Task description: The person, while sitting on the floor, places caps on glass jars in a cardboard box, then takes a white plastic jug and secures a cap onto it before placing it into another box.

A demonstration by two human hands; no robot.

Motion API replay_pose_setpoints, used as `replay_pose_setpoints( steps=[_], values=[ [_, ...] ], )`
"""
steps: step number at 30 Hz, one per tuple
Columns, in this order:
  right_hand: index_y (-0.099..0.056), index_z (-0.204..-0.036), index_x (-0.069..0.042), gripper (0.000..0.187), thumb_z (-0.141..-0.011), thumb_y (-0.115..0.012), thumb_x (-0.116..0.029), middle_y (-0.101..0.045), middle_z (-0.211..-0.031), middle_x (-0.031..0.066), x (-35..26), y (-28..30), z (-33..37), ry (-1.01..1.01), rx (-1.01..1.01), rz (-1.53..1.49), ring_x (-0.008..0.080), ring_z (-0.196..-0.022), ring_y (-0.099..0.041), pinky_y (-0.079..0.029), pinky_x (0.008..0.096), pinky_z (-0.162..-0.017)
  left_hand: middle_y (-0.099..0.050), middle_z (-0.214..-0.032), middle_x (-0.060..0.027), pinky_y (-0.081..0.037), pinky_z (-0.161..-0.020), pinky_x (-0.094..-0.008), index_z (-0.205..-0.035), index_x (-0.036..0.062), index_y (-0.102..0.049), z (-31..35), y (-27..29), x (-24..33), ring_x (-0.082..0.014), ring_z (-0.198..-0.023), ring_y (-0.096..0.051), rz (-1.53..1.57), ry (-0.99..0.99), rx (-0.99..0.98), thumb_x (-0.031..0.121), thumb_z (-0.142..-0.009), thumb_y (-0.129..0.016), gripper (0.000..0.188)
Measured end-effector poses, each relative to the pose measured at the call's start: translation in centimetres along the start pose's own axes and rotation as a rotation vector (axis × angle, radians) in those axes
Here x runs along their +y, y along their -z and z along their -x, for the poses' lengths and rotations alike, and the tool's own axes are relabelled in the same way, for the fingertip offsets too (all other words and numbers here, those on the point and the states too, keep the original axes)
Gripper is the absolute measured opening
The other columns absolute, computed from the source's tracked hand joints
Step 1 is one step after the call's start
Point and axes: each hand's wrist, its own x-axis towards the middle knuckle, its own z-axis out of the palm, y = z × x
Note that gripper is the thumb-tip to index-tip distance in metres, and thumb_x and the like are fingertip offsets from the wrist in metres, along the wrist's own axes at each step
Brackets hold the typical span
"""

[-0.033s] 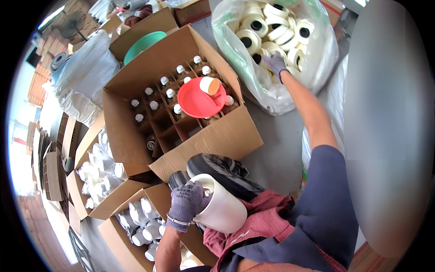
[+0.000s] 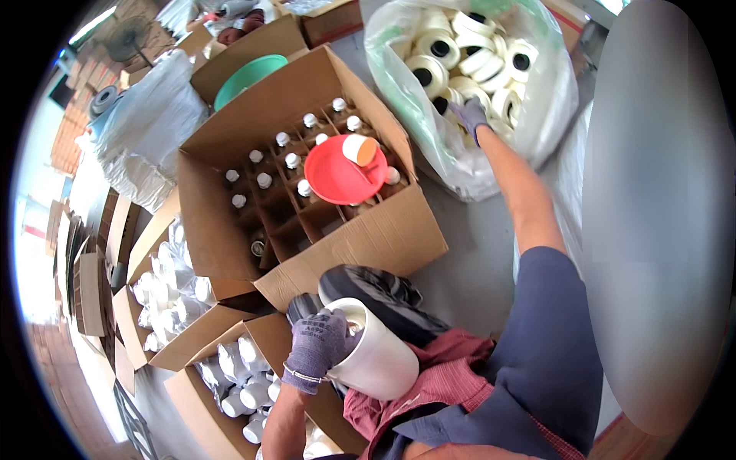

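Note:
My left hand [image 2: 318, 343], in a grey knit glove, is closed over the rim of a white cylindrical tub [image 2: 378, 357] that leans tilted on my lap. Something shiny shows inside the tub's mouth, too little to name. My right hand [image 2: 471, 116], gloved too, reaches far out into a clear plastic bag [image 2: 481, 178]. Its fingers are stretched toward the cream-coloured round caps [image 2: 428, 74] with black centres that fill the bag. The fingertips are at the caps, partly out of sight among them.
A divided carton [image 2: 360, 238] holds several white-capped bottles [image 2: 264, 180]; a red funnel-like dish [image 2: 333, 180] and an orange-and-white cup [image 2: 359, 150] rest on top. Cartons of white bottles [image 2: 253, 395] stand at left. A green basin [image 2: 249, 75] is behind.
The whole view has shifted slightly, so the carton and bag sit a little lower and farther right. Both hands keep nearly the same places relative to the tub and the caps.

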Motion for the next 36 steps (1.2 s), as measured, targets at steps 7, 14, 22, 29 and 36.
replay_pose_setpoints(
  steps=[7, 14, 22, 29, 36],
  values=[
    [-0.038, -0.127, 0.006, 0.074, -0.071, -0.071, -0.029, -0.06, -0.107, 0.0249, -0.6, -2.9, 5.0, -0.048, 0.222, -0.587, 0.0317, -0.1, -0.06, -0.047, 0.0363, -0.09, -0.066, -0.082, -0.0116, -0.051, -0.066, -0.0392, -0.091, 0.0064, -0.067, 0.1, 1.3, -0.2, -0.0294, -0.076, -0.066, 0.177, 0.146, 0.102, 0.028, -0.083, -0.062, 0.024],
    [-0.035, -0.141, -0.001, 0.056, -0.087, -0.046, -0.007, -0.052, -0.121, 0.0072, -12.2, 5.0, 24.5, 0.314, -0.419, -1.079, 0.0125, -0.105, -0.051, -0.045, 0.0256, -0.089, -0.043, -0.141, -0.0197, -0.042, -0.101, -0.0377, -0.146, -0.0014, -0.028, -3.1, 4.2, -1.0, -0.0294, -0.124, -0.049, 1.3, 0.007, 0.629, 0.027, -0.094, -0.055, 0.064],
    [-0.046, -0.133, -0.025, 0.062, -0.075, -0.066, -0.014, -0.043, -0.131, 0.0123, -22.5, 5.8, 34.6, 1.713, 0.15, -0.141, 0.026, -0.121, -0.044, -0.039, 0.0508, -0.102, -0.057, -0.123, -0.0085, -0.053, -0.091, -0.0361, -0.136, 0.0032, -0.041, -1.3, 4.3, -2.9, -0.0177, -0.109, -0.06, 2.146, -0.227, 0.472, 0.029, -0.094, -0.059, 0.053],
    [-0.051, -0.115, 0.003, 0.051, -0.09, -0.06, -0.041, -0.064, -0.073, 0.0138, -23.5, 4.2, 38.7, 0.743, -1.062, -0.559, 0.0241, -0.06, -0.065, -0.055, 0.0341, -0.06, -0.049, -0.135, -0.0075, -0.039, -0.101, -0.0291, -0.143, 0.0059, -0.039, 1.1, 3.1, -2.4, -0.0152, -0.118, -0.051, 1.299, -0.052, 0.768, 0.017, -0.09, -0.062, 0.059],
    [-0.058, -0.114, -0.003, 0.03, -0.094, -0.056, -0.024, -0.064, -0.097, 0.0134, -25.4, 4.7, 40.8, 0.633, -1.287, -0.973, 0.0214, -0.076, -0.065, -0.054, 0.0307, -0.074, -0.056, -0.127, -0.0108, -0.05, -0.093, -0.0346, -0.137, 0.0022, -0.043, 1.8, 2.5, -4.6, -0.0193, -0.111, -0.06, 2.111, -0.103, 0.885, 0.042, -0.097, -0.047, 0.056]
  ],
)
